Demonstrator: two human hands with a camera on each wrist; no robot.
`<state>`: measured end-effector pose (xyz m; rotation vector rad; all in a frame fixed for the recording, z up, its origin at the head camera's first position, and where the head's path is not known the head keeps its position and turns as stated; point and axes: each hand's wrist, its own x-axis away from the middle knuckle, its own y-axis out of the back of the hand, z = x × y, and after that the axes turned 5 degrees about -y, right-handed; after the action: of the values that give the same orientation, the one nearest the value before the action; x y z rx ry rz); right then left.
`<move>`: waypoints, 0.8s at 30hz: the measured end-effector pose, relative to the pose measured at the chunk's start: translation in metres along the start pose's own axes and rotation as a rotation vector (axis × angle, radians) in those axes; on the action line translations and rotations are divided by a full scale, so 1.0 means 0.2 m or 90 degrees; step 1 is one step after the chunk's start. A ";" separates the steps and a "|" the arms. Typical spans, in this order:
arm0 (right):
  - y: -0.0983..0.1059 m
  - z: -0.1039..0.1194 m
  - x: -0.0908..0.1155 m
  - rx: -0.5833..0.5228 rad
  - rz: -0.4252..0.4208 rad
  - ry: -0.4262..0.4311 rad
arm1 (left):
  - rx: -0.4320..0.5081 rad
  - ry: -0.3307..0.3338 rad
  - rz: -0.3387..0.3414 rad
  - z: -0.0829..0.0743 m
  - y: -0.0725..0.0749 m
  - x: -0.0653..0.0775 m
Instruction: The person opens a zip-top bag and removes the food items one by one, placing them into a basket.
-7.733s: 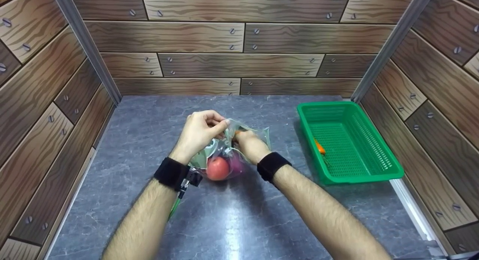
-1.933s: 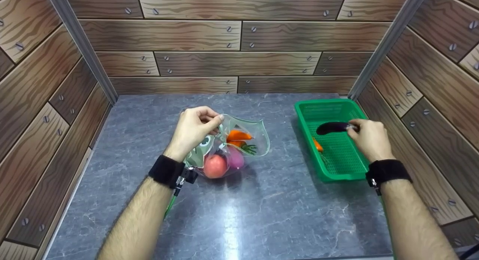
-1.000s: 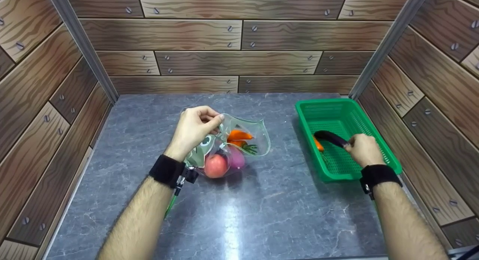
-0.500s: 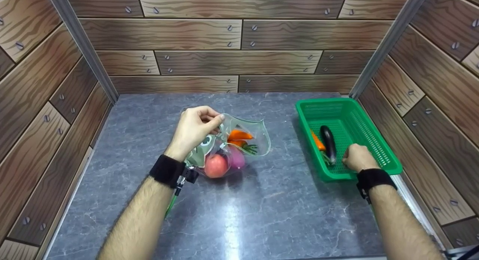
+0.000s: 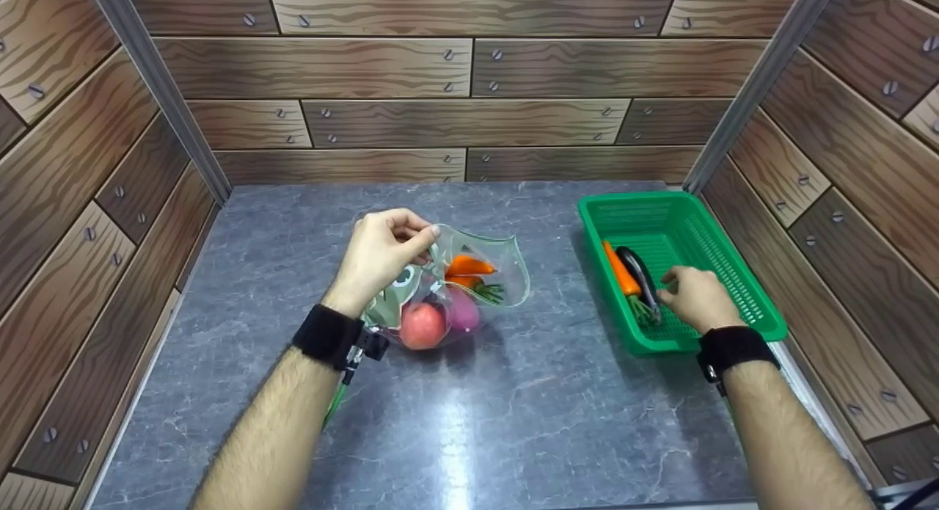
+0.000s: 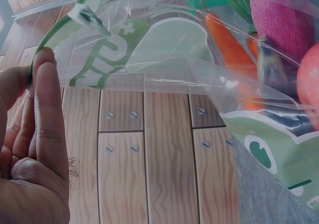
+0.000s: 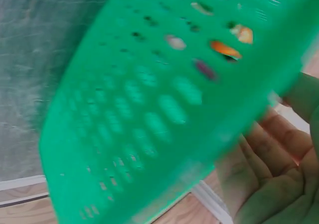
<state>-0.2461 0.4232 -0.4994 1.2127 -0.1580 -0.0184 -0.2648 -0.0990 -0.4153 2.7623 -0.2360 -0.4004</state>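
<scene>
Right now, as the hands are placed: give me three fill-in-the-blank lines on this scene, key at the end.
1. The left hand pinches the edge of a clear plastic ____.
2. The right hand is at the basket, whose color is ____.
3. Inside that basket, the dark eggplant lies alongside an orange ____.

Missing words: bag; green; carrot.

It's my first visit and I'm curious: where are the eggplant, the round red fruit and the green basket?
Eggplant (image 5: 643, 279): head view, middle of its dark body.
Round red fruit (image 5: 422, 326): head view, middle of its near side.
Green basket (image 5: 678, 247): head view, bare part of its floor.
</scene>
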 end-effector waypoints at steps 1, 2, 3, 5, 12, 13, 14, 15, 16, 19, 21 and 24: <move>0.01 0.02 0.00 -0.005 -0.003 0.003 | 0.000 0.001 0.000 0.00 0.00 0.00; 0.02 0.04 0.01 -0.011 -0.007 0.007 | 0.000 0.001 0.000 0.00 0.00 0.00; 0.02 0.06 0.01 -0.016 -0.010 0.011 | -0.001 0.002 0.000 0.00 0.00 0.00; 0.04 0.11 0.02 -0.023 -0.016 0.020 | -0.002 0.003 0.000 0.00 0.00 0.00; 0.09 0.28 0.05 -0.037 -0.034 0.052 | 0.001 0.010 0.000 0.00 -0.01 0.00; 0.10 0.31 0.06 -0.037 -0.037 0.056 | 0.002 0.010 0.000 0.00 -0.01 0.00; 0.11 0.33 0.07 -0.037 -0.041 0.062 | 0.003 0.011 0.000 0.00 -0.01 0.00; 0.11 0.35 0.07 -0.038 -0.045 0.068 | 0.003 0.010 0.000 0.00 -0.01 0.00; 0.12 0.37 0.08 -0.038 -0.050 0.075 | 0.003 0.010 0.000 0.00 -0.01 0.00; 0.13 0.43 0.11 -0.040 -0.069 0.100 | 0.004 0.011 0.000 0.00 -0.01 0.00; 0.14 0.47 0.12 -0.039 -0.080 0.116 | 0.005 0.010 0.000 0.00 -0.01 0.00; 0.15 0.53 0.15 -0.039 -0.099 0.140 | 0.009 0.007 -0.002 0.00 -0.01 0.01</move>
<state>-0.2319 0.3327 -0.4329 1.1557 0.1287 -0.0256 -0.2638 -0.0985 -0.4167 2.7776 -0.2328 -0.3854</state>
